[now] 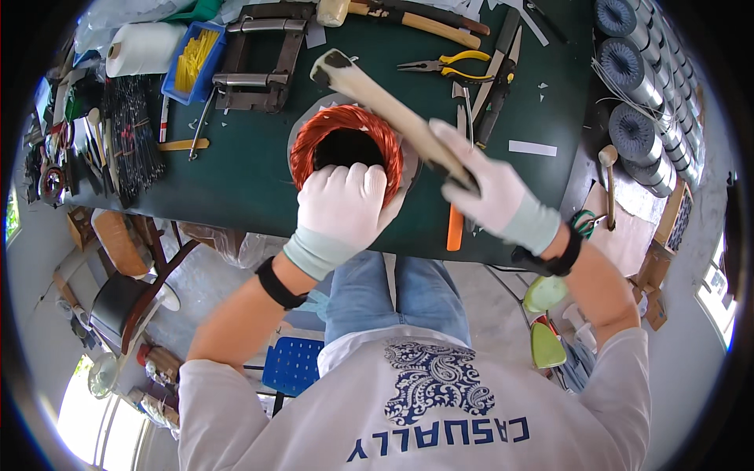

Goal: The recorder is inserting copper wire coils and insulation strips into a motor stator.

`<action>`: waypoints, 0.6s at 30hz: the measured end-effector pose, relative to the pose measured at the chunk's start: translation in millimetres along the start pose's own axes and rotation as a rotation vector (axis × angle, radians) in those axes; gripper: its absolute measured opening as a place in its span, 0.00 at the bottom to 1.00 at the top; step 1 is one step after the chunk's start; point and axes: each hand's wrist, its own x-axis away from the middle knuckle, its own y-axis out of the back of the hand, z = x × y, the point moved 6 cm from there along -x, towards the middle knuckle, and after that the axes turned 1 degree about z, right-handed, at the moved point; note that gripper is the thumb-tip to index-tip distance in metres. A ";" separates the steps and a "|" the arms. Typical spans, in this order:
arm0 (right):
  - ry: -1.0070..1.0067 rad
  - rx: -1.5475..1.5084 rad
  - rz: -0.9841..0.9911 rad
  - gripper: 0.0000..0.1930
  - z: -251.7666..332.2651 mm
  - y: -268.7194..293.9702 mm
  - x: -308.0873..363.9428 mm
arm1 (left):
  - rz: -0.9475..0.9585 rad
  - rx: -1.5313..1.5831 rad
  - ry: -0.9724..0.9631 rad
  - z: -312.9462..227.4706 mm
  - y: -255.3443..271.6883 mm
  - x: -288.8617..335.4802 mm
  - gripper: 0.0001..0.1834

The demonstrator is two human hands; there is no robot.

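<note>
Left hand (343, 206) presses down on the copper coil (345, 141) lying mid-bench (236, 180); right hand (491, 188) clamps a wooden mallet (385, 98) angled over it. Likely tamping windings; the next blow needs a light, square strike clear of the fingers

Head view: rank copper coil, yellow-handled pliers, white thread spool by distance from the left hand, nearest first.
1. Copper coil: under the left hand, touching it.
2. Yellow-handled pliers: up and right, toward the table's far edge.
3. White thread spool: far upper left corner, beside the blue bin.
</note>
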 end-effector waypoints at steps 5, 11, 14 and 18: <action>-0.347 -0.580 -0.217 0.37 -73.2 12.8 -15.6 | 0.076 0.095 -0.314 9.6 4.9 -4.5 0.15; -0.054 -0.295 -0.146 0.37 -82.2 31.7 -20.0 | 0.218 0.251 -0.008 -3.3 15.0 -16.5 0.23; -0.051 -0.340 -0.232 0.38 -58.3 10.4 -3.7 | 0.046 0.173 0.178 -22.0 1.1 -9.8 0.21; 0.040 -0.385 0.234 0.39 -44.6 -2.2 -9.6 | -0.025 0.112 0.027 -9.4 -4.4 0.0 0.17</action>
